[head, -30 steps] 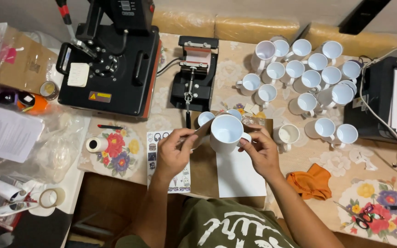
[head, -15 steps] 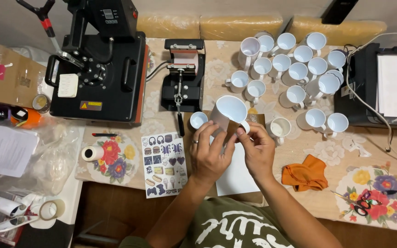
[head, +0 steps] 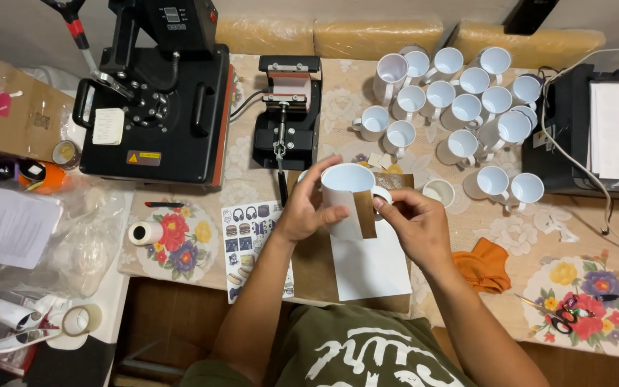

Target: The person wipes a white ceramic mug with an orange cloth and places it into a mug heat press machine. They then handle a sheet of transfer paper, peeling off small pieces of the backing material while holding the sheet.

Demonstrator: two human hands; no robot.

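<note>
Over white sheet (head: 370, 269): left hand (head: 308, 208) wraps white mug (head: 347, 188), steadying it; right hand (head: 415, 223) pinches brown tape strip (head: 365, 213) against mug's side.

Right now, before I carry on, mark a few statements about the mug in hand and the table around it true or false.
1. The left hand grips the white mug. True.
2. The right hand holds scissors. False: it pinches a brown strip against the mug; the scissors lie on the table.
3. An orange cloth lies right of the white sheet. True.
4. The mug press holds a mug. False: it is empty.
</note>
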